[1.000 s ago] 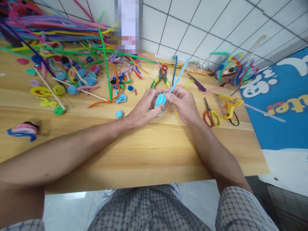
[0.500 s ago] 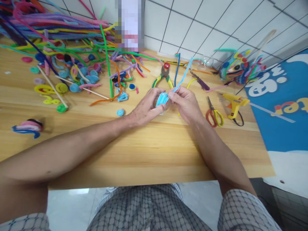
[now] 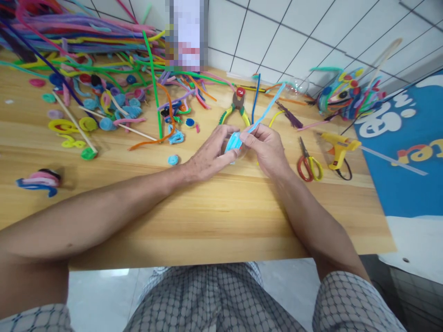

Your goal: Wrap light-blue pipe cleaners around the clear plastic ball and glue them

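Pipe cleaner [image 3: 260, 115], light blue, sits between both hands near the middle of the table [image 3: 214, 221]. Its near end is wound into a small coil [image 3: 232, 142], and its free length runs straight up and away toward 1 o'clock, over the table and past the pliers [image 3: 236, 110]. So the long axis goes from the hands out to 1 o'clock, with the wound part at the hand end.

Left hand [image 3: 209, 157] lies at 9 o'clock of the coil, fingers curled round it and thumb pressed on its side; it grips the coil, and something clear may sit under the coil, though that is hard to tell. Right hand [image 3: 265, 147] lies at 3 o'clock, thumb and forefinger pinched shut on the strand just where it leaves the coil. Both hands are equally close and touch at the fingertips.

Scissors [image 3: 309, 163] lie at 3 o'clock of the right hand, and a glue gun [image 3: 337, 148] beyond them. A heap of coloured stems [image 3: 86, 41] fills the table at 10 o'clock, with small coiled discs [image 3: 88, 123] spread before it. One blue disc [image 3: 172, 160] lies just at 9 o'clock of the left wrist.
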{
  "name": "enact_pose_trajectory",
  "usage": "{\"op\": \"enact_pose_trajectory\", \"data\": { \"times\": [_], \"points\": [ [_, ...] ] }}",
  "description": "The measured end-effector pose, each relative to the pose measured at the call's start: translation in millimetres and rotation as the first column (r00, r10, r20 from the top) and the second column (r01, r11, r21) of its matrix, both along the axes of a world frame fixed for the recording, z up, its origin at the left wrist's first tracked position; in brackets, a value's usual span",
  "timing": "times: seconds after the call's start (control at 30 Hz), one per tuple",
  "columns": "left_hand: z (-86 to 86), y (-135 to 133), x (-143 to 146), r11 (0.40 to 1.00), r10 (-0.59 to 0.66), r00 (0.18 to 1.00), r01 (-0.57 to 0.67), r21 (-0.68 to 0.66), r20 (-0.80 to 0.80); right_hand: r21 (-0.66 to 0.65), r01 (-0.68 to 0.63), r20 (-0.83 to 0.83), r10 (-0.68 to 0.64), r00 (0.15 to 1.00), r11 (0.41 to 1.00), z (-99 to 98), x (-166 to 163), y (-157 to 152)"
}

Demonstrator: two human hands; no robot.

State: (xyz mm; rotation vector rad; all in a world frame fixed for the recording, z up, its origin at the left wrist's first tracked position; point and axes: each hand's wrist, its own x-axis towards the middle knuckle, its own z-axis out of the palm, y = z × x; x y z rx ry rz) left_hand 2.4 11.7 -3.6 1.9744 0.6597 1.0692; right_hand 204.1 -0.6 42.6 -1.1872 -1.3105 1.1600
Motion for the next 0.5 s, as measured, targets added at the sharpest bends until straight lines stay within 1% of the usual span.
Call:
{"op": "enact_pose_trajectory", "data": {
  "times": [0.3,0.5],
  "points": [
    [-5.9,1.7,-0.2,0.998,0.009,0.999,-0.007,-0.059,0.032,0.012,0.011,0.02,-0.012,1.0,1.0,-3.3,-1.2,-0.5],
    [-3.7,1.2,1.2,0.995,0.005,0.998,0.001,-0.1,0.061,0.038,-0.005,-0.032,0.006,0.999,0.999,-5.1,-0.6,-1.5]
  ]
}}
